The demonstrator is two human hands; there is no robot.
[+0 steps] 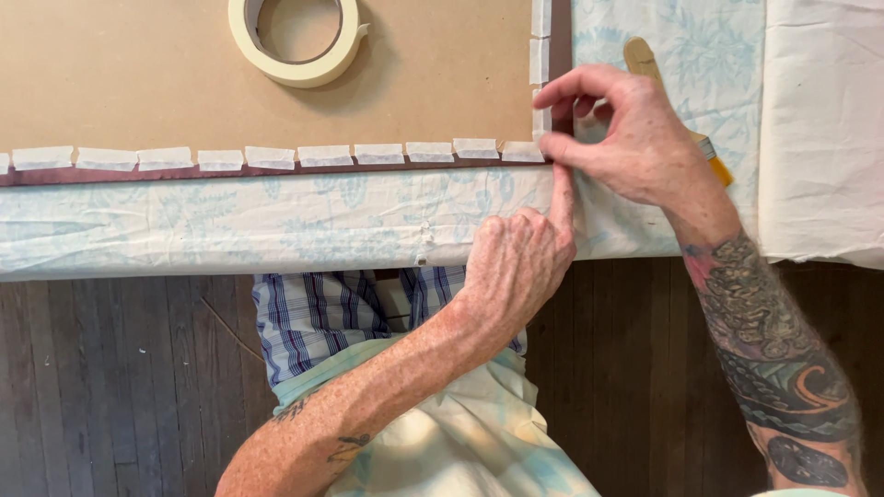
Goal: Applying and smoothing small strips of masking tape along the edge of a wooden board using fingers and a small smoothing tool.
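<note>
A brown board (184,83) lies on a pale blue patterned cloth (230,221), with a dark fabric strip (138,173) folded over its near edge. Short white tape pieces (272,156) run along that edge and up the right side. My left hand (520,258) is mostly curled, its index finger pointing up and pressing at the board's near right corner. My right hand (626,129) pinches thumb and forefinger at the same corner, on the tape or fabric there. A roll of cream masking tape (296,41) rests on the board at the top.
A wooden-handled tool (645,64) lies on the cloth behind my right hand. A plain white sheet (820,129) covers the surface to the right. Dark wooden floorboards (120,387) lie below the table edge, and my plaid shirt and apron show beneath.
</note>
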